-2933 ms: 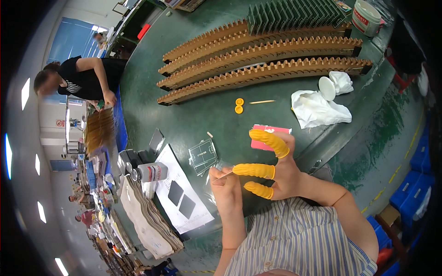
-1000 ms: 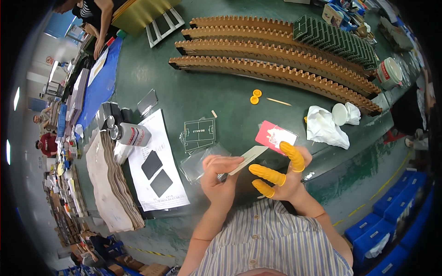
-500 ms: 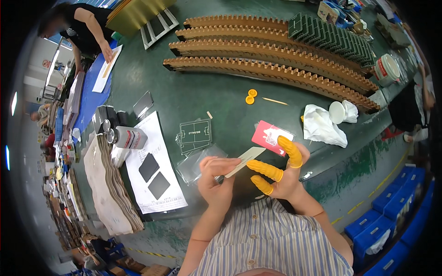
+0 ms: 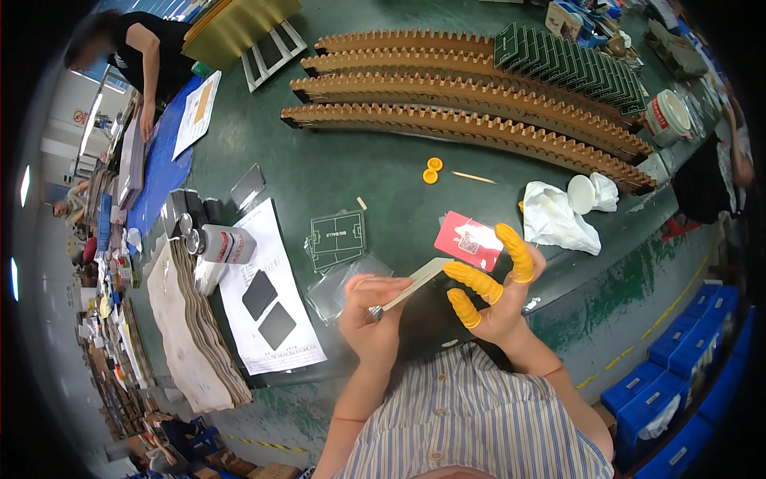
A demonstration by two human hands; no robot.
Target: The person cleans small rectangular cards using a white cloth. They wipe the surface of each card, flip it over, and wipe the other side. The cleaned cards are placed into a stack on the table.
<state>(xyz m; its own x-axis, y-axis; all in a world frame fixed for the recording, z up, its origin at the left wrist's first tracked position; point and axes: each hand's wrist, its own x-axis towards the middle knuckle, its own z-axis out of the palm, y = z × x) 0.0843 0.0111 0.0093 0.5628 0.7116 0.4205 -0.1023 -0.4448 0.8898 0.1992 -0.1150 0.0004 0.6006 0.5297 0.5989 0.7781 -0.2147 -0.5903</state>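
My left hand point(image 4: 373, 317) pinches a thin pale rectangular plate point(image 4: 416, 284), tilted so that I see it at a slant. Yellow rubber finger cots cover three fingers of my right hand point(image 4: 496, 294). Those fingers are spread with nothing between them, and one tip is close to the plate's upper right corner; whether it touches I cannot tell. A pink card point(image 4: 456, 237) with a square code lies just beyond. To the left are dark green plates point(image 4: 337, 233) with white pitch lines, stacked unevenly, and clear plastic sheets point(image 4: 325, 294) partly behind my left hand.
Slotted brown racks point(image 4: 447, 120) span the far table, with green plates point(image 4: 570, 68) standing at their right. White cloth point(image 4: 550, 223), a toothpick point(image 4: 474, 176) and yellow cots point(image 4: 432, 170) lie nearer. Leftward are a bottle point(image 4: 223, 243), a printed sheet point(image 4: 299, 339) and a co-worker point(image 4: 144, 56).
My right hand has shifted slightly right and away from the plate, which stays in my left hand. The co-worker's hand has left the white sheet and moved to a stack beside it.
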